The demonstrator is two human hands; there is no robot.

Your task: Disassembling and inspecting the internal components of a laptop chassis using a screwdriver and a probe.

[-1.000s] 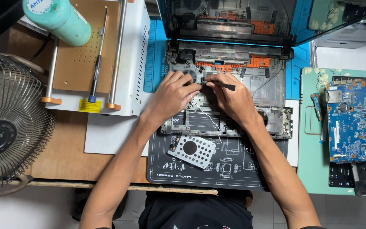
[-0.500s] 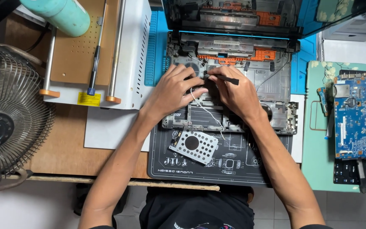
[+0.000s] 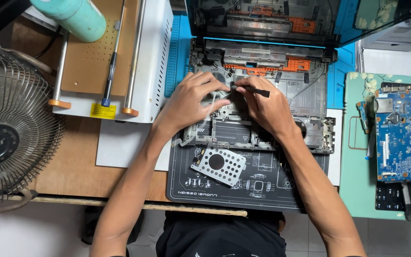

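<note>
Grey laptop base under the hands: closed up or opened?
Opened: the grey laptop base has no cover, exposing orange parts and wires.

Grey plastic laptop chassis (image 3: 262, 114) with orange strips; black work mat (image 3: 243, 185) white-printed; blue circuit board (image 3: 403, 135); perforated silver bracket (image 3: 218, 165).

Both forearms rise from 6 o'clock and converge toward 12 o'clock. Left hand (image 3: 189, 102) lies palm down, fingers (image 3: 213, 90) curled and spread. Right hand (image 3: 267, 107) lies at its 3 o'clock, its fingers pinched together, the fingertips of the two hands nearly touching.
</note>
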